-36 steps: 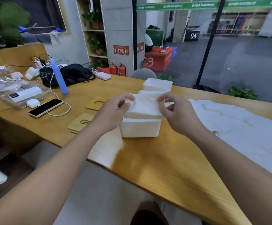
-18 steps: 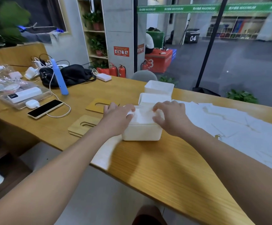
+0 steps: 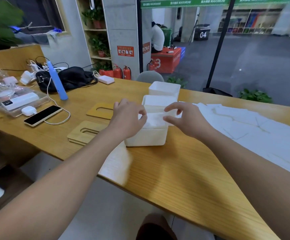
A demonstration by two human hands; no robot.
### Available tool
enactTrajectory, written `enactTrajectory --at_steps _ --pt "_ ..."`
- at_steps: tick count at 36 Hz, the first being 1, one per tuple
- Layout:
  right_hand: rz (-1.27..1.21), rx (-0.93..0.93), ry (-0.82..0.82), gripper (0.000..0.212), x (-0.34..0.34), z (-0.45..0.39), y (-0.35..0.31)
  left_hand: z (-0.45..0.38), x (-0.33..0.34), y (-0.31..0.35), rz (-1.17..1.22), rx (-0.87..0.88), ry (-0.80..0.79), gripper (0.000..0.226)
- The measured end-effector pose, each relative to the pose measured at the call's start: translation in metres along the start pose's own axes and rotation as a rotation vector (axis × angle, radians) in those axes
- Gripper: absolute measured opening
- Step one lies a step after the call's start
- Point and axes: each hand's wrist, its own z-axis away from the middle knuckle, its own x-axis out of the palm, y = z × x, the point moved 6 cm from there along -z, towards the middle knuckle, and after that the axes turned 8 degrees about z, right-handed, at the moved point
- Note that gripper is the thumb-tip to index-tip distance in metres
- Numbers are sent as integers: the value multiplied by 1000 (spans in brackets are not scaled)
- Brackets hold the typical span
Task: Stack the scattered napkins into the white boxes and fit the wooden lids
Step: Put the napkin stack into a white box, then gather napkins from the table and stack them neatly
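Three white boxes stand in a row running away from me: the nearest box (image 3: 146, 138), a middle box (image 3: 159, 101) and a far box (image 3: 164, 88). White napkins (image 3: 153, 121) fill the nearest one to its rim. My left hand (image 3: 128, 116) hovers at the box's left side with its fingers curled loosely by the napkins' edge. My right hand (image 3: 184, 118) is at the box's right side, thumb and fingers apart. Two wooden lids with slots lie left of the boxes, one lid (image 3: 100, 110) farther away and a second lid (image 3: 85, 132) closer. Scattered napkins (image 3: 244, 125) cover the table on the right.
One napkin (image 3: 116, 161) lies at the table's front edge below the nearest box. At the left are a phone on a cable (image 3: 42, 116), a blue tube (image 3: 57, 82), a black bag (image 3: 68, 78) and a clear bag of chargers (image 3: 14, 99).
Both hands lowered a held stack of napkins into the nearest box, pressed it down, then let go and lifted slightly with the fingers loosened.
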Motion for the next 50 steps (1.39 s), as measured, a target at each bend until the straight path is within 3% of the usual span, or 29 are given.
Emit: enactTrajectory --at_steps 4,10,19,32,37,44,47,50 --pt "-36 -25 47 27 -19 21 16 4 8 44 237 97 -30 19" --pt "-102 50 97 22 -38 70 63 9 53 105 370 184 -77 20" --pt "81 148 78 26 -45 121 141 11 144 147 432 152 -254 17" --pt "288 173 37 31 -32 111 195 -25 197 165 366 215 -151 19" --pt "313 146 9 29 -23 109 198 -64 205 155 327 117 -43 22" --pt "306 136 4 34 -20 107 199 -90 234 135 191 -56 -145 62" --pt "319 148 -6 37 -19 107 199 -95 234 133 223 -73 -137 62" --pt "317 149 -9 37 -19 107 198 -98 234 131 320 -91 -136 48"
